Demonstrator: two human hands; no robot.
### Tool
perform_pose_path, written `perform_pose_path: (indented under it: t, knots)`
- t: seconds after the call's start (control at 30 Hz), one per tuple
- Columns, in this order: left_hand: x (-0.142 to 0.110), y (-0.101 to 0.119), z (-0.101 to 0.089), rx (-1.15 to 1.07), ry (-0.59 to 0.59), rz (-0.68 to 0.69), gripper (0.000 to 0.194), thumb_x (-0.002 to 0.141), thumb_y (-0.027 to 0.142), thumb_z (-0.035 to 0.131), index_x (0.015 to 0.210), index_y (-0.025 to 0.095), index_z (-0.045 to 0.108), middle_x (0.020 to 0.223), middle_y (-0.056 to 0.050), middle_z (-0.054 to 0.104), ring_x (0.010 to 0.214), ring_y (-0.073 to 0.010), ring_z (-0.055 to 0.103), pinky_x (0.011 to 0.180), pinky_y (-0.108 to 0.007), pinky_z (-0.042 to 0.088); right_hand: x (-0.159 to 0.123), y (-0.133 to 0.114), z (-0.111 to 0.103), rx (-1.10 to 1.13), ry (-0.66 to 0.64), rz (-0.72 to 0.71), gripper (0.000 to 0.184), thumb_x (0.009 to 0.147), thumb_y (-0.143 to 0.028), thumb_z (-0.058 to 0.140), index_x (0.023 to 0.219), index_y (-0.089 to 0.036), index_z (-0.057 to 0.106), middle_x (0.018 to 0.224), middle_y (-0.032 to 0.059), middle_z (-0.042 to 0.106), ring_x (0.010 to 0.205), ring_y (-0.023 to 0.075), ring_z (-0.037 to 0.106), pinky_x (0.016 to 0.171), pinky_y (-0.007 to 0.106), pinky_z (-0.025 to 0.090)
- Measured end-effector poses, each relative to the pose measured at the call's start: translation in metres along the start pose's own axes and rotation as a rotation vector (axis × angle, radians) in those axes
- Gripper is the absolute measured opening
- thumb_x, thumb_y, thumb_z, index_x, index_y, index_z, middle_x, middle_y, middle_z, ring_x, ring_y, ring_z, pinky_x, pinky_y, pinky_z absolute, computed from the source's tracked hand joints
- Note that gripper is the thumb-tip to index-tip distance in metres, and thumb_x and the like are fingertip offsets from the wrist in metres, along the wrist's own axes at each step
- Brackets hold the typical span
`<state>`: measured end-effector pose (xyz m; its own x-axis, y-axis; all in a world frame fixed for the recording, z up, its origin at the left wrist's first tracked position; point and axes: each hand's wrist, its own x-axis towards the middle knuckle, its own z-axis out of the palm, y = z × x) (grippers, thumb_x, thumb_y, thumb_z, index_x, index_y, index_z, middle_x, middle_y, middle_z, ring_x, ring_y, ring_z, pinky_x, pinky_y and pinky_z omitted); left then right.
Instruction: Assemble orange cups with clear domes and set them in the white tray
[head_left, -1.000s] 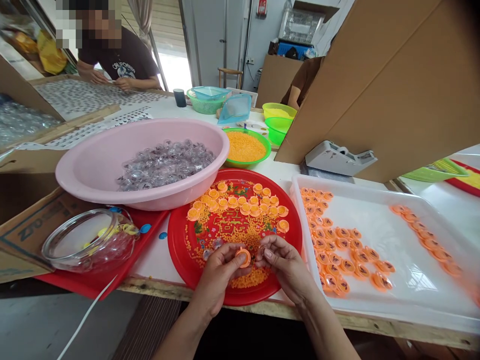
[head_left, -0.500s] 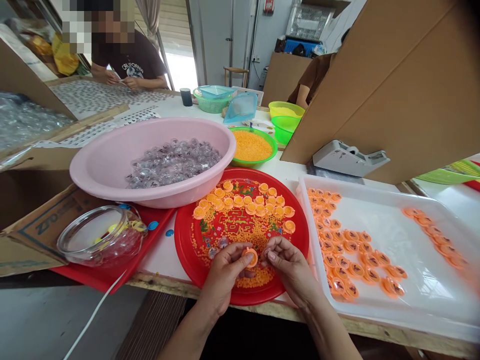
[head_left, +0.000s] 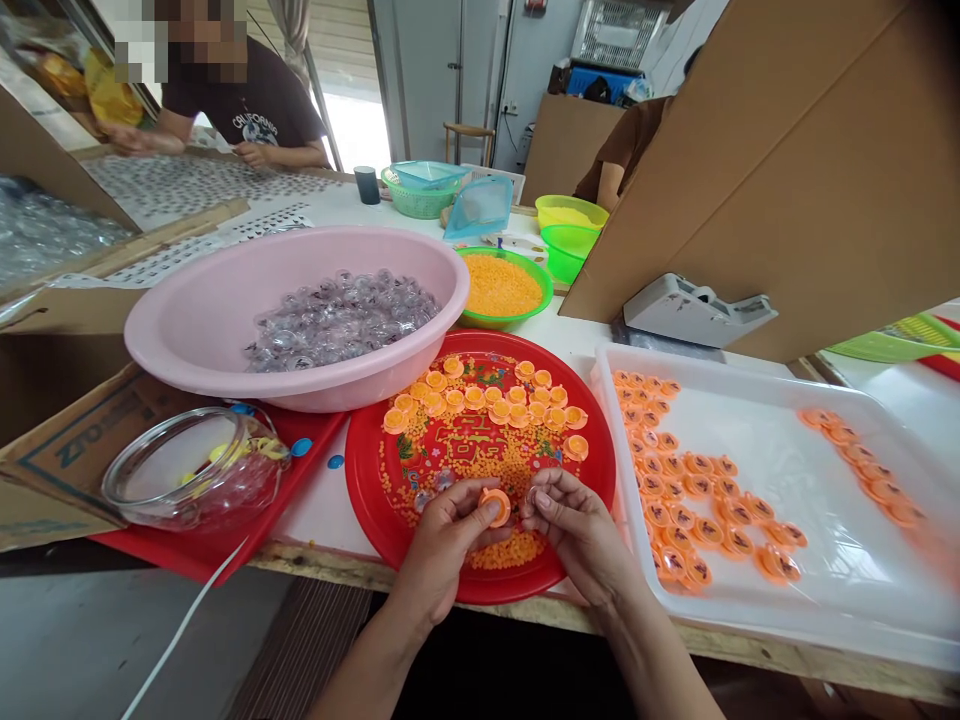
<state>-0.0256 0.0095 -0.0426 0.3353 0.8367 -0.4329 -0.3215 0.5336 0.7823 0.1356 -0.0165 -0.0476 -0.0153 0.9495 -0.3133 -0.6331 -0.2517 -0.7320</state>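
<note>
Over the red round tray (head_left: 375, 540), my left hand (head_left: 442, 545) grips a small orange round plastic piece (head_left: 496, 508) with a little tab on its rim. A short gap to the right, my right hand (head_left: 577, 525) pinches a small clear cap-like piece (head_left: 531, 496), partly hidden by the fingers. Loose orange beads (head_left: 510, 553) lie on the tray below my hands. Several more orange round pieces (head_left: 474, 398) rest in a curved band along the tray's far side. Two clear caps (head_left: 424, 498) sit just left of my left hand.
A pink basin (head_left: 187, 370) holds many clear caps. Behind the tray stands a green bowl of orange beads (head_left: 499, 285). The white tray (head_left: 750, 610) at right carries rows of orange pieces with dark prints. At left are a glass jar (head_left: 187, 500) and a carton; a co-worker (head_left: 262, 110) sits opposite.
Both hands keep their grips and stay nearly in place over the tray. The whole view has shifted slightly. The co-worker's one arm has reached out towards the left.
</note>
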Motion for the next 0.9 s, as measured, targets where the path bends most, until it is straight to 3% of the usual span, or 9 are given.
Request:
perform_pose_path:
  t: [0.37,0.47,0.77,0.9]
  knots:
    - [-0.0008,-0.0020,-0.0012,-0.039,0.008,-0.007,0.023,0.074,0.026,0.075,0.094,0.018,0.068,0.085,-0.001,0.063,0.083,-0.0158,0.063,0.078,-0.030,0.055,-0.0004,0.0016,0.0002,-0.055,0.095,-0.040,0.024,0.065,-0.021,0.083,0.085,-0.017,0.071,0.078,0.0006,0.065,0.069,0.0090,0.058,0.065,0.019,0.049]
    - [-0.0012,-0.0010,0.0000,-0.022,0.031,-0.019,0.026,0.071,0.028,0.077,0.093,0.017,0.069,0.087,-0.002,0.064,0.082,-0.0159,0.063,0.076,-0.030,0.056,-0.0005,0.0019,0.0004,-0.075,0.054,-0.080,0.019,0.068,-0.020,0.081,0.083,-0.018,0.070,0.074,-0.0012,0.063,0.065,0.0075,0.055,0.062,0.017,0.046]
    - [-0.0013,0.0011,0.0014,-0.007,0.019,-0.005,0.028,0.070,0.031,0.077,0.094,0.019,0.068,0.087,-0.002,0.066,0.086,-0.0190,0.064,0.076,-0.032,0.055,-0.0093,-0.0001,0.0061,-0.298,-0.037,-0.125,0.014,0.076,-0.027,0.074,0.086,-0.020,0.068,0.081,0.0009,0.063,0.077,0.0150,0.060,0.076,0.029,0.050]
    - [-0.0014,0.0001,0.0005,-0.004,0.029,-0.013,0.027,0.070,0.030,0.076,0.093,0.020,0.068,0.091,-0.002,0.066,0.087,-0.0190,0.064,0.078,-0.032,0.054,-0.0081,0.0000,0.0023,-0.410,0.006,-0.201,0.012,0.075,-0.026,0.075,0.080,-0.021,0.064,0.075,-0.0011,0.058,0.072,0.0128,0.054,0.069,0.024,0.045]
